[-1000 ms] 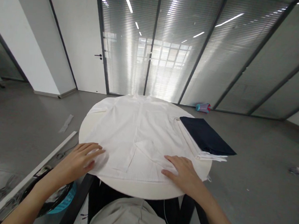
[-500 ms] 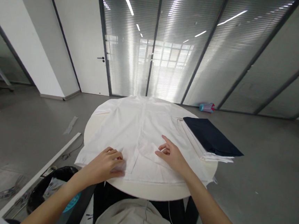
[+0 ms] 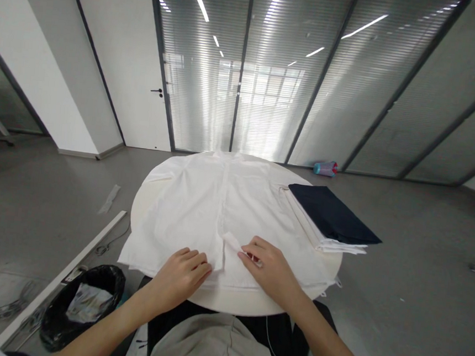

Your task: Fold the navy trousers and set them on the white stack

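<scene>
Head view, single entry: white shirt (image 3: 218, 209) spread flat, front side up, over a round white worktop (image 3: 247, 303), collar at the far edge, hem at the near edge just before the person; left sleeve area hangs slightly past the worktop rim on the left. Left hand (image 3: 181, 275) rests palm down on the lower left front panel beside the centre placket, fingers together and lightly curled, pressing the cloth flat. Right hand (image 3: 269, 266) lies on the lower right front panel, thumb and forefinger pinching a small turned-up flap of the placket edge (image 3: 232, 241) near the hem. Judged state of work: shirt already laid out and mostly smoothed, upper placket appearing closed and straight; lower opening not yet aligned, the flap raised between the hands; no fold made in body or sleeves, so the bulk of any folding appears left to do. Folded stack (image 3: 329, 222) at the right of the worktop, dark navy piece on top of white pieces, squared and apart from the shirt: judged as finished items. Off the worktop: black bin (image 3: 81, 303) on the floor at lower left, small striped bottle (image 3: 325, 168) lying on the floor by the glass partition
</scene>
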Available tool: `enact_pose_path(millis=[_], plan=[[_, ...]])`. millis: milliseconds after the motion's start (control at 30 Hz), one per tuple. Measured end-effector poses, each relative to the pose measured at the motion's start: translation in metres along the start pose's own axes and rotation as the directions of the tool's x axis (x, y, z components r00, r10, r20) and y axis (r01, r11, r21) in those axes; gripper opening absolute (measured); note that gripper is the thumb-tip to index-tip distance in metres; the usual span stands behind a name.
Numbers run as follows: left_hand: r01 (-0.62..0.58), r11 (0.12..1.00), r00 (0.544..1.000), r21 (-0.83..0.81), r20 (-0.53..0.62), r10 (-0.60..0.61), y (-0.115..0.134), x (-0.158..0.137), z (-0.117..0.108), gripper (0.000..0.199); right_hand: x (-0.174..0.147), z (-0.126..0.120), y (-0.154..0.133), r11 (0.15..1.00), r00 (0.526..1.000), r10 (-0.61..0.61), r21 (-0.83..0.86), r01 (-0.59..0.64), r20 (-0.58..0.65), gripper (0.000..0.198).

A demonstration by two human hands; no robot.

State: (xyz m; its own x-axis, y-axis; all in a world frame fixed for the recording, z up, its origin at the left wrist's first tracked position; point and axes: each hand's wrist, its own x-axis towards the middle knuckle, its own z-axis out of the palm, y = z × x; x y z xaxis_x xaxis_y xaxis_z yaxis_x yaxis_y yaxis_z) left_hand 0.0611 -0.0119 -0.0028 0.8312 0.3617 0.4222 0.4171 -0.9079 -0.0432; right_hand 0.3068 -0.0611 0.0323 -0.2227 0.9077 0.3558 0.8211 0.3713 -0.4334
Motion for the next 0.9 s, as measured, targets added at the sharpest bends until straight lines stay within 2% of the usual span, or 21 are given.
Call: enact_pose_path(millis=[133, 233, 333, 433, 500, 600, 667, 733, 900], plan=[[-0.004, 1.0, 1.0, 0.001, 0.004, 0.004, 0.008, -0.003, 0.01, 0.021, -0.015, 0.013, -0.001, 0.945, 0.971, -0.204, -0.235, 0.229, 0.125, 0.02], [0.018, 0.996, 1.0, -0.087, 0.008, -0.017, 0.005, -0.007, 0.009, 0.019, -0.02, 0.022, -0.001, 0.915, 0.95, -0.236, -0.283, 0.288, 0.203, 0.015], [0.07, 0.979, 0.998, -0.193, 0.01, -0.07, 0.0, -0.011, 0.0, 0.018, -0.023, 0.025, -0.004, 0.929, 0.952, -0.209, -0.257, 0.265, 0.226, 0.013], [0.116, 0.967, 0.991, -0.228, -0.04, -0.129, -0.001, -0.009, -0.008, 0.023, -0.025, 0.024, -0.007, 0.95, 0.951, -0.199, -0.193, 0.246, 0.236, 0.009], [0.097, 0.968, 0.994, -0.23, -0.021, -0.105, 0.002, -0.006, -0.011, 0.034, -0.027, 0.021, -0.007, 0.962, 0.953, -0.199, -0.139, 0.235, 0.23, 0.01], [0.018, 0.973, 0.995, -0.229, 0.098, 0.005, 0.006, -0.001, -0.01, 0.051, -0.029, 0.016, 0.001, 0.981, 0.98, -0.157, -0.097, 0.169, 0.125, 0.02], [-0.007, 0.973, 0.982, -0.232, 0.182, 0.05, 0.006, -0.001, -0.006, 0.057, -0.03, 0.012, 0.011, 0.986, 0.994, -0.106, -0.124, 0.109, 0.031, 0.027], [-0.008, 0.971, 0.966, -0.24, 0.248, 0.07, 0.005, -0.002, -0.003, 0.063, -0.034, 0.009, 0.023, 0.98, 0.998, -0.06, -0.19, 0.058, -0.007, 0.039], [-0.032, 0.967, 0.956, -0.252, 0.274, 0.104, 0.002, -0.006, -0.001, 0.077, -0.057, 0.01, 0.051, 0.944, 0.993, 0.017, -0.328, 0.022, 0.115, 0.056]])
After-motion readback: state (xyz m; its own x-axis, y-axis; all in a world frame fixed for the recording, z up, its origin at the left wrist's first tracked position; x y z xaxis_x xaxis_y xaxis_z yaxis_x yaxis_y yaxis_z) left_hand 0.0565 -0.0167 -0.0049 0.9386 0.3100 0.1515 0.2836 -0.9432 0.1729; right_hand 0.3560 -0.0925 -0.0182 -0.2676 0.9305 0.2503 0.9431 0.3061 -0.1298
